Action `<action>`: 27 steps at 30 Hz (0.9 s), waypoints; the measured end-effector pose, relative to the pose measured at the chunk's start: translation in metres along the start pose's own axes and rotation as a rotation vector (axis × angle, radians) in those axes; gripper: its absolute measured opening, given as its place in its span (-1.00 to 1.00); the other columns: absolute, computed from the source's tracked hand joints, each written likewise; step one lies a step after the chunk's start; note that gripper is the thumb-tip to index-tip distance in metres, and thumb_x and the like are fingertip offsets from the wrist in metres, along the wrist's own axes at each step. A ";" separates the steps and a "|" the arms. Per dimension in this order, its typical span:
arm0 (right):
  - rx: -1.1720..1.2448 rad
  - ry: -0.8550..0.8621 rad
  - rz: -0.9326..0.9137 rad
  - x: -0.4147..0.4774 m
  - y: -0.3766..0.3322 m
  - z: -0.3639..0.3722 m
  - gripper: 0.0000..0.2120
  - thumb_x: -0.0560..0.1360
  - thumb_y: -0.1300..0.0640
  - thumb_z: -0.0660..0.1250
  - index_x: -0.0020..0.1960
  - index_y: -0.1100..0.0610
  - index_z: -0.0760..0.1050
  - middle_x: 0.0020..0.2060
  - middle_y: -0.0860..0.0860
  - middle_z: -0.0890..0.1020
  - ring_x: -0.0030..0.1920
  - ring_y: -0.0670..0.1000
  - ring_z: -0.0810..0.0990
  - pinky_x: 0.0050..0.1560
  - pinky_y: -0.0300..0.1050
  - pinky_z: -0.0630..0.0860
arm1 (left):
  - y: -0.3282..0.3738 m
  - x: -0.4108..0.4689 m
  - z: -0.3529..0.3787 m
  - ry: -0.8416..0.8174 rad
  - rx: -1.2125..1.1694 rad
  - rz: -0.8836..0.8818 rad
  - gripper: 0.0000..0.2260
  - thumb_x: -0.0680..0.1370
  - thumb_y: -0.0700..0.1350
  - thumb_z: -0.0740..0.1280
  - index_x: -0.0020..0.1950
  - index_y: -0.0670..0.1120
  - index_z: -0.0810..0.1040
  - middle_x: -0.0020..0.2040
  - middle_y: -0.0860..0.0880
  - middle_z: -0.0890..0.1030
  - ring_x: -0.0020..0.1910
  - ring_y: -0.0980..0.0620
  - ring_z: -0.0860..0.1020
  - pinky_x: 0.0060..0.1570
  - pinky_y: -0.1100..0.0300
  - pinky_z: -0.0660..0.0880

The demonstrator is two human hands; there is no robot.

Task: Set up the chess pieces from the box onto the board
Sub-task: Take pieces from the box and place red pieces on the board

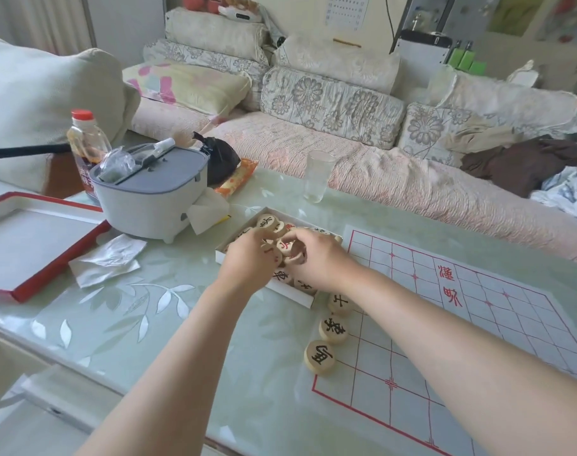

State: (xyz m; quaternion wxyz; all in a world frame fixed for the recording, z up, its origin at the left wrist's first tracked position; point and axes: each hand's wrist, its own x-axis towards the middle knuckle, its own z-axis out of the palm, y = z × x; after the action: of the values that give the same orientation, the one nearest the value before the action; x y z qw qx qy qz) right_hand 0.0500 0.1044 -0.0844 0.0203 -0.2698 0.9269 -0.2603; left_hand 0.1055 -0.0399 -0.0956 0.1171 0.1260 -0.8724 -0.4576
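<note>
Here, left hand (247, 263) and right hand (318, 256) curl fingers (300, 239) among pieces (267, 222) in the box (297, 297), grip unclear; glass (316, 177) beyond.

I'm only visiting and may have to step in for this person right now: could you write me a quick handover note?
Left hand: in the box among the xiangqi pieces; whether its grip holds one is unclear.
Right hand: also in the box, seems to pinch a red-lettered piece.
Done: three black-lettered pieces lie along the paper board's left edge.
Left: the other pieces in the box.
</note>
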 end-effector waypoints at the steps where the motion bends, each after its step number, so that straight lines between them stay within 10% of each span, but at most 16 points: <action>1: -0.027 0.006 0.024 0.005 0.001 -0.001 -0.59 0.43 0.03 0.43 0.27 -0.07 0.49 0.10 -0.08 0.59 0.10 -0.05 0.56 0.15 -0.13 0.48 | -0.003 0.001 -0.004 0.019 0.000 -0.015 -0.66 0.47 -0.23 0.25 0.19 0.06 0.55 0.08 0.01 0.59 -0.08 -0.03 0.54 -0.22 0.20 0.43; 12: -0.512 -0.064 0.130 0.050 0.000 0.018 -0.51 0.51 -0.11 0.26 0.39 0.05 0.36 0.29 0.08 0.39 0.30 0.18 0.47 0.22 0.05 0.41 | -0.010 0.009 -0.006 -0.075 -0.047 -0.041 -0.65 0.49 -0.10 0.36 0.28 0.01 0.51 0.17 0.01 0.50 -0.09 0.02 0.54 -0.13 0.19 0.53; 27: -0.148 0.051 0.202 -0.076 0.070 -0.076 -0.65 0.40 -0.15 0.42 0.12 -0.03 0.52 0.05 -0.05 0.49 0.08 -0.01 0.51 0.15 -0.03 0.47 | 0.056 -0.019 0.049 -0.207 0.279 0.240 -0.58 0.46 0.11 0.39 0.29 0.05 0.48 0.16 0.02 0.54 0.08 -0.01 0.50 -0.03 0.14 0.45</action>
State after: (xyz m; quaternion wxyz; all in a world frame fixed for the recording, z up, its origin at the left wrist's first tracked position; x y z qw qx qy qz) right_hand 0.0674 0.2296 -0.0613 0.0027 -0.1689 0.9663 -0.1945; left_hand 0.1015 0.0348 -0.0777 0.0622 -0.0117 -0.9433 -0.3258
